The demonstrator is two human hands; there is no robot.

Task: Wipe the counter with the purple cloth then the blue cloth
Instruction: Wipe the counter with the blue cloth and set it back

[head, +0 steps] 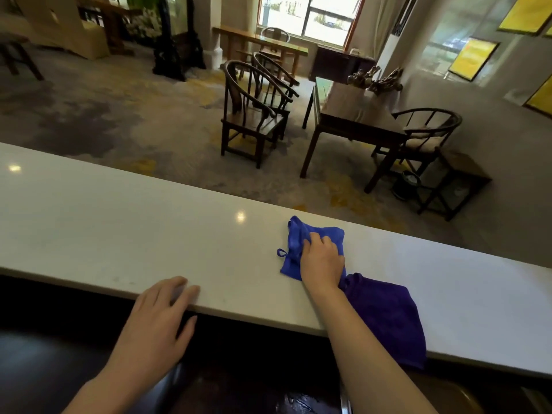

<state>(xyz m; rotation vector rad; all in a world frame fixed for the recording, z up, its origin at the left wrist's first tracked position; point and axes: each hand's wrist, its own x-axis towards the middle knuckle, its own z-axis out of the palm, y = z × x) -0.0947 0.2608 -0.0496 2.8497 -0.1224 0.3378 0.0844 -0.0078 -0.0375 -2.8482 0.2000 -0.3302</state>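
A long white counter point(119, 228) runs across the view from left to right. On it lies a bright blue cloth point(298, 237), bunched, with a small loop at its left side. My right hand point(322, 261) presses down on the blue cloth, its fingers curled into the fabric. Just right of my wrist lies a darker purple cloth point(385, 315), spread flat and hanging over the counter's near edge. My left hand point(161, 318) rests on the near edge of the counter with the fingers on top and the thumb below, holding nothing.
Beyond the counter's far edge is a carpeted room with dark wooden chairs point(254, 109) and a dark table point(352, 121). Below the near edge lies a dark lower surface point(254, 389).
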